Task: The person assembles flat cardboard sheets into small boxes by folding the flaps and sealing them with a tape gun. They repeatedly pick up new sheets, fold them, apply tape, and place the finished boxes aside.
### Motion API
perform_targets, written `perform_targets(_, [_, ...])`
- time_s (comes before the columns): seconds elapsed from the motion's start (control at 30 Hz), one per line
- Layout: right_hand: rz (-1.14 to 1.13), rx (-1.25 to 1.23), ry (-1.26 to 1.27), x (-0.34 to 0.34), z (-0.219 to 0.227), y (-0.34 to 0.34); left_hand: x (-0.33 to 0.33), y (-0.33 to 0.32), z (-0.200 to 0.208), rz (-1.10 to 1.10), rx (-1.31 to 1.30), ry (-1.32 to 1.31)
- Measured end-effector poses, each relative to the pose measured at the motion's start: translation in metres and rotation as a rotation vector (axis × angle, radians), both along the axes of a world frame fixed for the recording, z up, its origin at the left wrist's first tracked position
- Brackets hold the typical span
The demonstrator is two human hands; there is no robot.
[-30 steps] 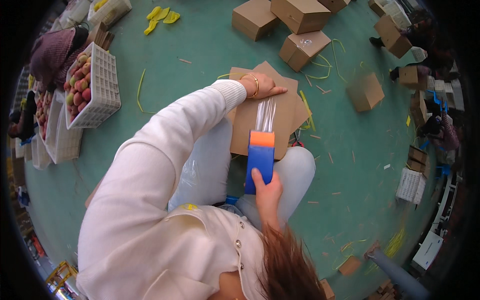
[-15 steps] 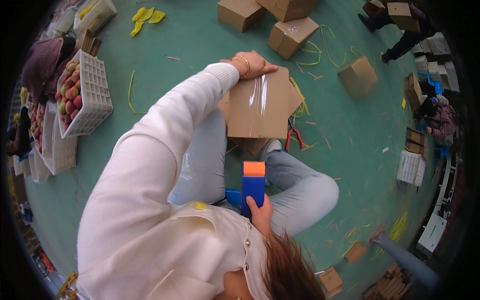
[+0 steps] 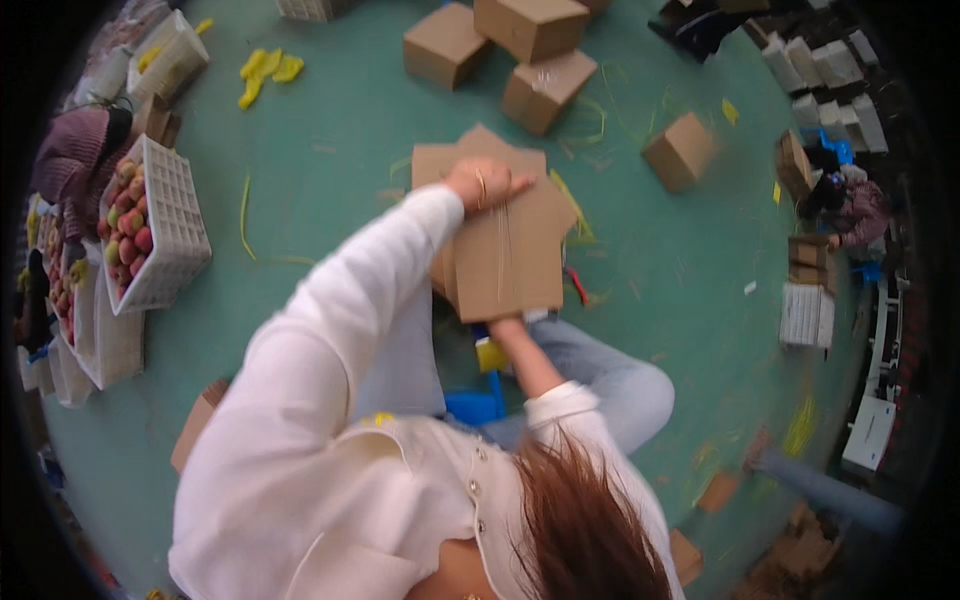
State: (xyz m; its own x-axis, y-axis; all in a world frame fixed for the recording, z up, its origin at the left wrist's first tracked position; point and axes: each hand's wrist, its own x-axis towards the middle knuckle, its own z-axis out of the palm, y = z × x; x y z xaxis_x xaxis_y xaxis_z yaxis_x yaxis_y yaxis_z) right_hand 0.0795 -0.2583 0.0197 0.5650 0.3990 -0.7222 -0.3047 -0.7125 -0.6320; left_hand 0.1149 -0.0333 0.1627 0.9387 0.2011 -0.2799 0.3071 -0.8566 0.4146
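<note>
Left hand (image 3: 482, 184) lies flat, fingers spread, on top of a brown cardboard box (image 3: 505, 248) held over the person's lap. Right hand is hidden beneath the box's near edge, so its grip cannot be told; only the forearm shows. Three closed brown cartons (image 3: 520, 45) sit on the green floor (image 3: 330, 150) beyond. At the left, a white plastic lattice crate (image 3: 165, 225) holds red and green apples (image 3: 128, 222).

Left hand (image 3: 483, 184) outstretched (right hidden)

Left hand (image 3: 484, 184) atop cardboard box (image 3: 505, 255)
</note>
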Motion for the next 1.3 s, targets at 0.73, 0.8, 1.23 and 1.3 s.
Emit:
perform_targets(0.73, [0.013, -0.331, -0.857, 0.14, -0.017, 0.017, -0.135, -0.037, -0.264, 0.922, 0.048, 0.265])
perform_targets(0.8, [-0.008, -0.429, -0.857, 0.121, -0.034, 0.023, -0.12, -0.059, -0.247, 1.356, -0.335, 0.207])
perform_targets(1.23, [-0.065, -0.52, -0.875, 0.099, -0.045, 0.03, -0.107, -0.004, -0.144, 0.971, 0.098, -0.175])
perform_targets(1.3, [-0.149, -0.398, -0.812, 0.099, -0.033, 0.031, -0.109, -0.004, -0.079, 0.832, -0.273, -0.175])
